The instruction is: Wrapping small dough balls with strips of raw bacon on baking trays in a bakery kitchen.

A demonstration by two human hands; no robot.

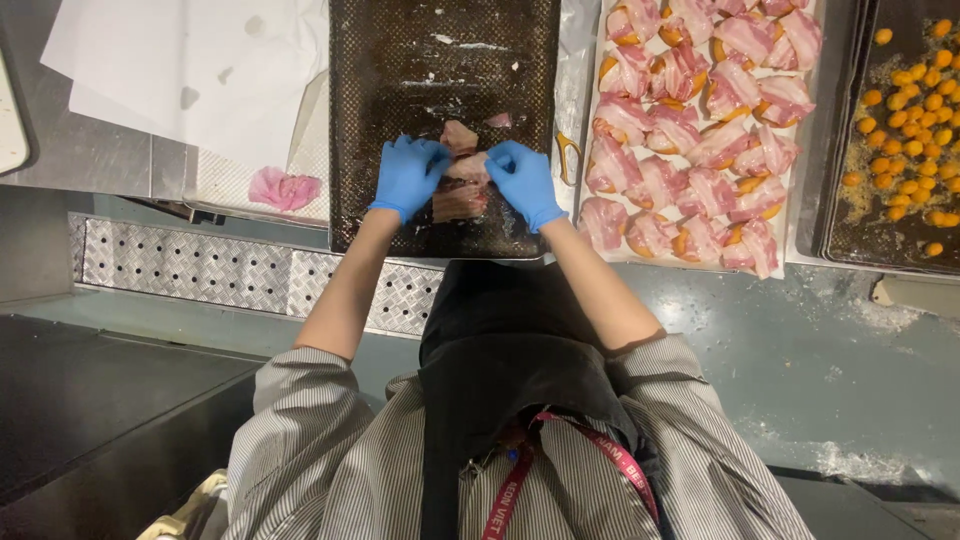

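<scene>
Pink raw bacon strip (465, 170) lies on the dark perforated metal tray (400, 60), near the tray's front edge, running away from the person, with both hands working at its middle. The left hand (408, 175), in a blue disposable glove, pinches the strip's left side with curled fingers closed on the meat. The right hand (524, 180), gloved the same way, grips the strip's right side, fingertips closed on it and touching the left hand's fingertips. What the strip is wrapped round cannot be told. Just right of the dark tray stands a white-lined tray (590, 120) filled with rows of bacon-wrapped orange pieces (700, 130). Further right, a second dark tray (850, 230) carries small round orange pieces (915, 100) with crumbs. Left of the working tray, white paper sheets (180, 60) cover the steel counter (110, 160), and a crumpled pink scrap (285, 188) rests at their front edge
</scene>
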